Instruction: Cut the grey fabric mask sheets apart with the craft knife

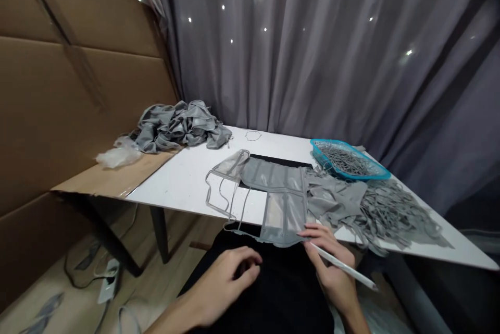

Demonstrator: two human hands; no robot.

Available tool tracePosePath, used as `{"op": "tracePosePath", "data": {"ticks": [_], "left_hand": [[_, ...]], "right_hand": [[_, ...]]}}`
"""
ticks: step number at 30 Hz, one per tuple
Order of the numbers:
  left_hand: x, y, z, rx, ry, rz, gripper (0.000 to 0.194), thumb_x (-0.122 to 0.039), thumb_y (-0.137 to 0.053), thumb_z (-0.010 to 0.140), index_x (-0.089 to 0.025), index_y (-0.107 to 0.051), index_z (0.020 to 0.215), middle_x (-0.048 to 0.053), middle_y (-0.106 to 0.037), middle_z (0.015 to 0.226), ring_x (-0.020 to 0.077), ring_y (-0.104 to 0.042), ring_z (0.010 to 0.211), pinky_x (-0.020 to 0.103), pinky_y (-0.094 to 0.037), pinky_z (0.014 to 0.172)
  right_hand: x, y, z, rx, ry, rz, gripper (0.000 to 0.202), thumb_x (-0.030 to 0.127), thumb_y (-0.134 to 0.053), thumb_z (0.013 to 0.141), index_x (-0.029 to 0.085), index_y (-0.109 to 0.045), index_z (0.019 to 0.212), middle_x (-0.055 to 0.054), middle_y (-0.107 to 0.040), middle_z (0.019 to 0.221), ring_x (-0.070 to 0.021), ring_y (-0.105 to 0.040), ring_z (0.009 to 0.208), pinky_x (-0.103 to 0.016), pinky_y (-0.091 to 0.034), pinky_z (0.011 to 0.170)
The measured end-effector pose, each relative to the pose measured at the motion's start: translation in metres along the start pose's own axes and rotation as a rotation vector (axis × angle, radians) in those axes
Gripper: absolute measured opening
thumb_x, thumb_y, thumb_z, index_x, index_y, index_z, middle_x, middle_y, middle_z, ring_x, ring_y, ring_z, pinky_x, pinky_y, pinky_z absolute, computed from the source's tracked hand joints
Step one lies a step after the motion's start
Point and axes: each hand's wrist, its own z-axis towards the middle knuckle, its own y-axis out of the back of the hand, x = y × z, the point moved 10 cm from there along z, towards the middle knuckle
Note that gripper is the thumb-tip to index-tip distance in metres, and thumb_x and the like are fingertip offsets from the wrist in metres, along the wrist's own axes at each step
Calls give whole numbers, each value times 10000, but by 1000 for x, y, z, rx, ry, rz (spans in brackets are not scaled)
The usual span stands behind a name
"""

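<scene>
A piece of grey, see-through mesh fabric with sewn pockets and darker binding (286, 215) lies over the table's front edge, its lower edge hanging toward my lap. Thin loops of cord trail from its left side. My right hand (332, 258) is at the fabric's lower right corner, fingertips on its edge, and also grips a slim white pen-like stick (346, 267) that points down to the right. Over my dark-clothed lap, my left hand (228, 279) is loosely curled, thumb apart from the fingers, with nothing visible in it. It does not touch the fabric.
A heap of grey fabric pieces (177, 125) sits at the back left beside a clear plastic bag (120, 152). On the right are a blue basket (385, 173) of grey strips and a pile of grey strips (398, 217). A cardboard wall (89, 78) stands left.
</scene>
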Motion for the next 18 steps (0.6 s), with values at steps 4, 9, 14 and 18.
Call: {"op": "tracePosePath", "data": {"ticks": [4,9,14,18], "left_hand": [[15,-28,32,79,104,-451,457,-640,-776,951,-279,-825,1226,99,-802,1120,268,-713,960,368,-511,823],[9,-34,52,40,69,-662,444,-629,-782,958,-190,-841,945,85,-766,885,191,-659,742,312,-438,698],[18,-41,47,59,156,-747,324,-522,-744,995,-208,-820,975,62,-756,906,191,-660,771,316,-461,747],[26,-43,41,134,183,-657,326,-510,-697,1019,-214,-830,981,79,-764,927,235,-681,834,344,-474,795]], "right_hand": [[1,13,-10,-30,-77,13,202,385,-798,979,291,-845,806,-139,-865,1069,-401,-774,1122,-604,-579,1086],[0,-5,-59,30,-499,534,326,542,-822,943,254,-814,791,-161,-840,1050,-316,-807,811,-394,-657,590],[-43,11,-171,64,-958,528,318,569,-944,780,279,-815,801,-139,-869,1067,-343,-852,889,-397,-694,631],[-60,147,-226,-618,-908,-16,347,621,-942,726,298,-839,798,-121,-872,1233,-428,-813,1202,-490,-735,917]]}}
